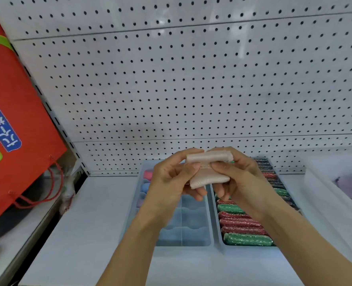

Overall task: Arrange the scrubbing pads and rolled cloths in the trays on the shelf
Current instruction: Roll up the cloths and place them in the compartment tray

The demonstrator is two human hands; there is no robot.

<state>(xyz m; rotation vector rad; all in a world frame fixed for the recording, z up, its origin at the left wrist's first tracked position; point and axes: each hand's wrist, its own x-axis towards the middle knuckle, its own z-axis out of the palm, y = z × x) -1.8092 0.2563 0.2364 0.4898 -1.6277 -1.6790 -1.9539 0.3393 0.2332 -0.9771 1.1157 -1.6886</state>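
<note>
Both hands, left (172, 176) and right (236, 178), pinching folded pale-pink cloth (209, 169) above divided blue plastic tray (183, 219); best rolled tight, then slotted into free compartment.

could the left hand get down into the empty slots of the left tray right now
Probably not right away: the left hand is busy gripping the pink cloth together with the right hand. The left tray lies open directly below, nothing covering its empty slots.
</note>
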